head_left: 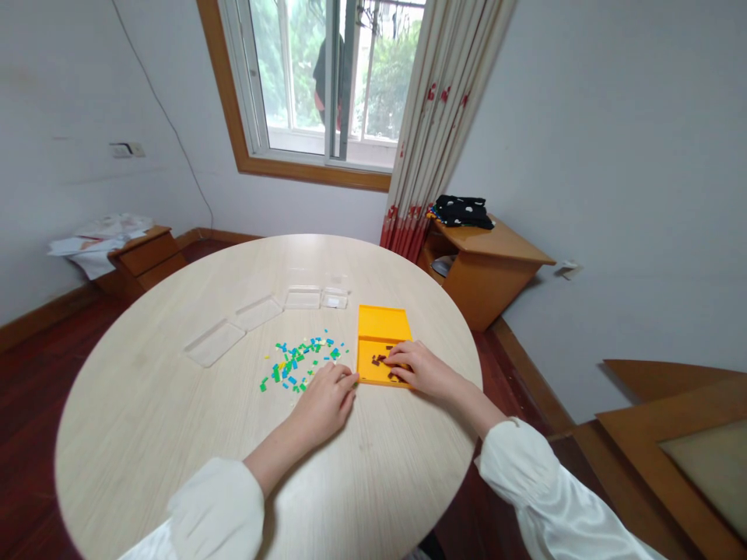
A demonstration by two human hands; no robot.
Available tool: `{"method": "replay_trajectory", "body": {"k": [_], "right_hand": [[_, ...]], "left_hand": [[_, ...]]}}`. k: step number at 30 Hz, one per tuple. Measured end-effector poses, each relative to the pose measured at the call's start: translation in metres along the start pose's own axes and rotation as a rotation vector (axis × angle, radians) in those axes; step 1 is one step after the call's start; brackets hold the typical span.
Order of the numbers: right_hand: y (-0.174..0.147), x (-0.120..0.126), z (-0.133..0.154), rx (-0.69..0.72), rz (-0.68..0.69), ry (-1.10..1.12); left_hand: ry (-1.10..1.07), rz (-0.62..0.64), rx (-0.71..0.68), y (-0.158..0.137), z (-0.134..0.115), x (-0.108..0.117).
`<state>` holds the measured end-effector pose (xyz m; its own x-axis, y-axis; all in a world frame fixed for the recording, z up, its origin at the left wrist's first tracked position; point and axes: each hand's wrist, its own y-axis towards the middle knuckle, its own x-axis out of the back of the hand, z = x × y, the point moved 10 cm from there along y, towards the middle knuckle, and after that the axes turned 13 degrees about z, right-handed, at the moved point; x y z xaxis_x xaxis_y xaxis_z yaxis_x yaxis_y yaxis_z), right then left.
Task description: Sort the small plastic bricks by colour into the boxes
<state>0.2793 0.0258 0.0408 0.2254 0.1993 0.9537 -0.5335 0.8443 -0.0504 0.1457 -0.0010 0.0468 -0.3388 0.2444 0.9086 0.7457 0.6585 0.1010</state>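
An open yellow plastic box (382,323) lies on the table, its lid laid back away from me. Small dark brown building bricks (377,359) are scattered in its near half. My right hand (420,365) reaches over the box's right side, fingertips pinched together among the brown bricks; the fingers partly hide what they hold. With bent fingers, my left hand (330,395) holds the box's near left corner. A loose spread of small green, blue, yellow and cream bricks (293,359) lies just beyond and left of my left hand.
Several clear plastic trays (215,344) form an arc across the far left of the round wooden table (175,420). Beyond the table stand a wooden cabinet (496,249) with folded black cloth (464,211) and a low drawer unit (149,257) with papers. A wooden chair (642,420) is at right.
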Motion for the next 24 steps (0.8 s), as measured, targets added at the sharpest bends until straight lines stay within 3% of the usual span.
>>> {"method": "replay_trajectory", "body": {"k": [6,14,24], "right_hand": [[0.005,0.013,-0.002,-0.072,-0.083,0.01],[0.018,0.003,0.016,-0.009,-0.002,0.048],[0.023,0.001,-0.009,-0.196,-0.031,0.161]], "left_hand": [[0.003,0.014,0.003,0.0,0.0,-0.001],[0.018,0.036,0.017,0.0,-0.003,0.001],[0.0,0.015,0.003,-0.001,-0.003,0.001]]}}
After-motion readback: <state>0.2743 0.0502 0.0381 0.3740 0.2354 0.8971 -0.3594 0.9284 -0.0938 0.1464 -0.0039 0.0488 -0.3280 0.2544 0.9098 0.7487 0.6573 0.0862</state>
